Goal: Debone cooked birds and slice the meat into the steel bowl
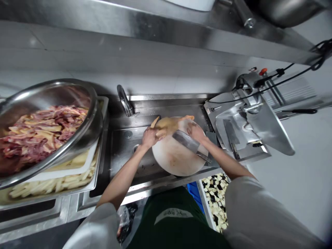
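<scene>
A pale yellow whole chicken [169,125] lies across the far side of a round white chopping board [178,166]. My left hand [151,136] is closed on its left end, where a yellowish leg tip sticks up past the fingers. At the other end my right hand [195,132] is bent over the bird's right part, fingers curled against it and partly blurred. A cleaver [186,141] lies flat on the board between my hands, its handle towards my right forearm; neither hand is on that handle. Reddish stains mark the board.
The board sits over a steel sink [124,155] with a faucet [124,100] behind. On the left, a large steel bowl [95,117] of cut meat rests on trays of pale strips [57,183]. A slicer [249,117] stands right. Below is a crate of diced eggplant [215,200]; overhead, a shelf [155,27].
</scene>
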Tool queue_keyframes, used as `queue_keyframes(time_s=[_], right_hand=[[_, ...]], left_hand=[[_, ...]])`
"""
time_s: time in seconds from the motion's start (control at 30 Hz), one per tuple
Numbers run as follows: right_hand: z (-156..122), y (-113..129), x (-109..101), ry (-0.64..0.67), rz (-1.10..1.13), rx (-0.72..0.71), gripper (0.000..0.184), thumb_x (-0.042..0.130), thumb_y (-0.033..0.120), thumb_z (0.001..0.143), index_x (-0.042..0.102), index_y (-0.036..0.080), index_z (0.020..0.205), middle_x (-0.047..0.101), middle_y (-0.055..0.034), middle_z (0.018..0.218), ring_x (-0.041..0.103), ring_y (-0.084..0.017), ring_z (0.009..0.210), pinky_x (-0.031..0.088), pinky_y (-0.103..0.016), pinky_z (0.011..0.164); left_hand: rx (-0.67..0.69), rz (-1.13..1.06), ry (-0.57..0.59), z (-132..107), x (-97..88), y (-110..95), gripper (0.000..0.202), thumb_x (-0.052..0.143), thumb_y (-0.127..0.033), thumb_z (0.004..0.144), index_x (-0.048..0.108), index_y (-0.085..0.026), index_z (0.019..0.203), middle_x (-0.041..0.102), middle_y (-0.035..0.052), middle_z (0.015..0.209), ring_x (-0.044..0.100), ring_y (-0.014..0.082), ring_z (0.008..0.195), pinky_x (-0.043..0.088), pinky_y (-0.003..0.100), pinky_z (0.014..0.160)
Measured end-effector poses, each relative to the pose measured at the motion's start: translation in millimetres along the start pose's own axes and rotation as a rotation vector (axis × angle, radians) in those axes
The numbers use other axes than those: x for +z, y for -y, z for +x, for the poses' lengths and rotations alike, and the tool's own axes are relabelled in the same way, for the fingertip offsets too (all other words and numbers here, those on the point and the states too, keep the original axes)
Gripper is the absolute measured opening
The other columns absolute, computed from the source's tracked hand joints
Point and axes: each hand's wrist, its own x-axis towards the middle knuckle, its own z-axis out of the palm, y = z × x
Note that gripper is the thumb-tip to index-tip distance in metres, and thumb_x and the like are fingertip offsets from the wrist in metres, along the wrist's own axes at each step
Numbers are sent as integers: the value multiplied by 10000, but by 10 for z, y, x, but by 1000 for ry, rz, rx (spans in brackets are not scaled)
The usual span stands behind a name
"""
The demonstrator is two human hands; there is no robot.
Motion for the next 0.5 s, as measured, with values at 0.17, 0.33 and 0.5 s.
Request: queue_keyframes(time_s=[0.17, 0.33, 0.5], right_hand=[[-1103, -299, 842, 155, 83, 103, 487, 473, 256, 996, 487, 154, 1472, 595, -170, 1346, 567, -275, 1199, 426, -339, 988], [-1393, -602, 1019, 163, 131, 47, 539, 504, 202, 956, 443, 183, 1491, 625, -145, 1263, 619, -257, 1113, 457, -313, 881], [-1951, -1339, 901, 140, 231, 91, 434, 511, 186, 929, 550, 198, 1361, 681, -118, 1155, 681, -224, 928, 441, -289, 774]], left_hand=[[-180, -105, -28, 87, 44, -350, 271, 670, -478, 884, 739, -218, 844, 720, 90, 848, 655, 265, 904, 443, 299, 720], [-222, -100, -1, 205, 359, -979, 285, 614, -460, 917, 746, -208, 929, 727, 104, 929, 619, 304, 1038, 461, 362, 869], [-123, 232, -43, 216, 427, -1252, 432, 529, -503, 954, 723, -171, 1150, 504, 183, 1492, 259, 484, 1449, 288, 652, 1090]])
